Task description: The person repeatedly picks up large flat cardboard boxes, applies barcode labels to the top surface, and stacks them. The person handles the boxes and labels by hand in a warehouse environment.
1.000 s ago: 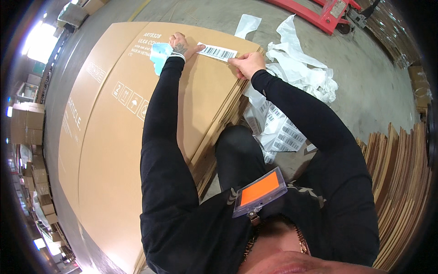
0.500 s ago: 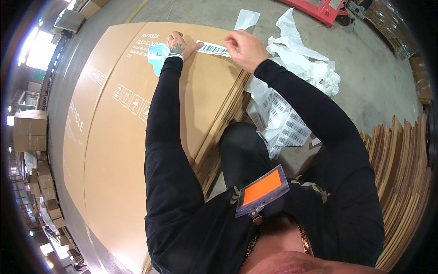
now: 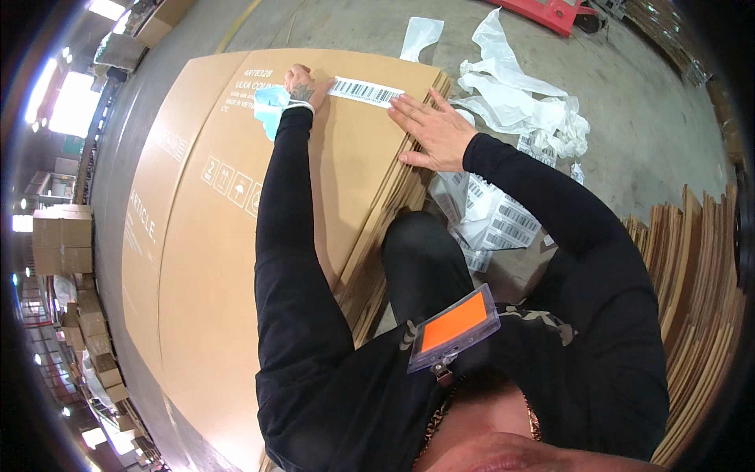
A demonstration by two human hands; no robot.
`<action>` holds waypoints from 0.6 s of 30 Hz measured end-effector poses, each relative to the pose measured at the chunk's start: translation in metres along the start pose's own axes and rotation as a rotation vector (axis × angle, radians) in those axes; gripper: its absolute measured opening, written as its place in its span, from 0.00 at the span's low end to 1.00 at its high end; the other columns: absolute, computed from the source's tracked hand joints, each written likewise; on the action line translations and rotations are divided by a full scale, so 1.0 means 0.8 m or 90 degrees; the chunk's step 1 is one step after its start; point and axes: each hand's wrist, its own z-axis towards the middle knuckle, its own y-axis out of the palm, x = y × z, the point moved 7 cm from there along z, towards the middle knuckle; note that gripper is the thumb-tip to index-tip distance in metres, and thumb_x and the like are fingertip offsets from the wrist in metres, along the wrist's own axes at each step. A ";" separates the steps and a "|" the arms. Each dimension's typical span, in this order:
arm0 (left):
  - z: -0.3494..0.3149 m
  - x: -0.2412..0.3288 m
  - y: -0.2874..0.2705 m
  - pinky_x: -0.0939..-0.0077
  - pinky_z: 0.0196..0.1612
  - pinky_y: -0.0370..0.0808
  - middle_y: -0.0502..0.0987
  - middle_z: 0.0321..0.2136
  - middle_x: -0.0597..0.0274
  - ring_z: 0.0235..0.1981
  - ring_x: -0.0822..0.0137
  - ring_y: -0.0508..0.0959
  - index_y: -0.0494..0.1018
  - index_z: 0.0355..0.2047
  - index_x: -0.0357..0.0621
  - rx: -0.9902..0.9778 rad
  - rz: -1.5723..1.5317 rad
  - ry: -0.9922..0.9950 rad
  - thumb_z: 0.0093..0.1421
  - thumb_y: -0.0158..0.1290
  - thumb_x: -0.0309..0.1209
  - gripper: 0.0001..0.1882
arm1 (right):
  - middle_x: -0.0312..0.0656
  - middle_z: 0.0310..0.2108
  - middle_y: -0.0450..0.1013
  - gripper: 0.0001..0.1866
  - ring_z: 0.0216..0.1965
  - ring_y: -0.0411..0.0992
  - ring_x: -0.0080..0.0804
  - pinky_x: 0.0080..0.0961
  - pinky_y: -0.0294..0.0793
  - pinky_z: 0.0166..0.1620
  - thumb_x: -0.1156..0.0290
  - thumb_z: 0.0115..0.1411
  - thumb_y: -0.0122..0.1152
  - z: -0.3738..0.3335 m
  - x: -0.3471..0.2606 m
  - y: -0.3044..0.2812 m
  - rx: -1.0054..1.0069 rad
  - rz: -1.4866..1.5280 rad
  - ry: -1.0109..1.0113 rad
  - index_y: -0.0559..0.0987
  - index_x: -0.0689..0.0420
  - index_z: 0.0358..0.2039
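Observation:
A white barcode label [image 3: 364, 92] lies on the top flattened brown carton [image 3: 212, 267], close to its far right corner. My right hand [image 3: 435, 135] is open, fingers stretched flat, with its fingertips on the label's right end. Just left of the label, my left hand [image 3: 303, 86] rests on the cardboard with its fingers curled in; nothing shows in them. A light blue face mask [image 3: 270, 108] hangs by its loop at my left wrist. Beneath the top carton, the edges of more flat cartons show in a stack.
Barcode label sheets [image 3: 503, 220] and crumpled white backing paper [image 3: 527, 110] lie on the floor to the right. Flat cardboard [image 3: 692, 291] stands stacked at the right. A red pallet jack [image 3: 550, 14] is at the far right, brown boxes [image 3: 63, 240] at the left.
My right hand has gone from a pinch above the label's right end to lying flat there, a little lower and farther right. The label's right end now lies down. My left hand stays close by.

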 end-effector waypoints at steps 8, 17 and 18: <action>-0.110 0.117 0.052 0.49 0.69 0.46 0.53 0.68 0.51 0.71 0.58 0.49 0.54 0.68 0.45 -0.197 -0.053 0.430 0.67 0.40 0.55 0.36 | 0.52 0.68 0.52 0.46 0.71 0.47 0.42 0.54 0.43 0.69 0.36 0.60 0.47 -0.019 0.015 0.008 0.027 0.041 0.052 0.58 0.62 0.66; -0.014 0.045 0.062 0.56 0.71 0.39 0.43 0.70 0.41 0.72 0.49 0.40 0.44 0.68 0.32 -0.230 0.073 0.128 0.65 0.26 0.65 0.48 | 0.49 0.67 0.56 0.46 0.70 0.51 0.39 0.55 0.41 0.69 0.35 0.59 0.45 -0.017 0.010 0.005 0.103 0.072 0.073 0.62 0.62 0.64; -0.015 0.044 0.065 0.59 0.71 0.39 0.43 0.69 0.37 0.72 0.47 0.39 0.44 0.68 0.28 -0.227 0.075 0.105 0.65 0.26 0.65 0.50 | 0.49 0.67 0.56 0.46 0.70 0.50 0.39 0.56 0.41 0.69 0.35 0.59 0.45 -0.015 0.008 0.003 0.117 0.075 0.070 0.62 0.62 0.64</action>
